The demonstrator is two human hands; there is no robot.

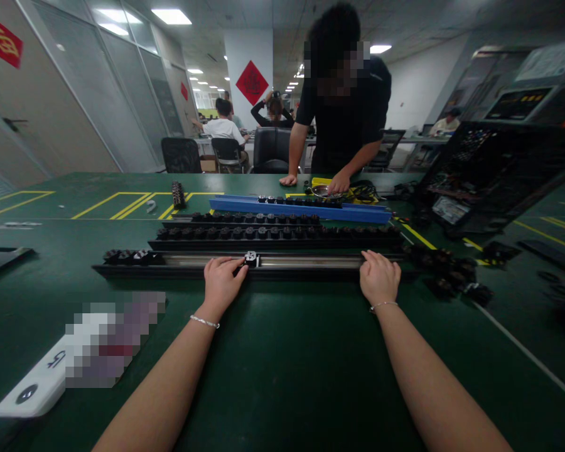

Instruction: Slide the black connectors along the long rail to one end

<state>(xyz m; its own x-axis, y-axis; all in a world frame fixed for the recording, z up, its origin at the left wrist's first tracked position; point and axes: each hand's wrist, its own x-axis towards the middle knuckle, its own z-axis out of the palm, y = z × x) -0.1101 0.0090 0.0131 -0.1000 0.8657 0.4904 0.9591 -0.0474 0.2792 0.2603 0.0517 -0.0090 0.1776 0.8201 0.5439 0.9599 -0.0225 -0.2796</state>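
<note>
A long black rail (311, 262) with a shiny metal channel lies across the green table in front of me. My left hand (222, 280) rests on its near edge, fingers curled, pinching a small black clip (251, 257) seated in the channel. My right hand (379, 276) lies on the rail further right, fingers bent over its edge, steadying it. A few black clips (132, 255) sit at the rail's left end.
Two more black rails (273, 233) full of clips and a blue rail (301, 208) lie behind. Loose black clips (452, 273) are piled at right. A person in black leans on the far edge. A white tag (42, 380) lies near left. A dark machine (494, 176) stands at right.
</note>
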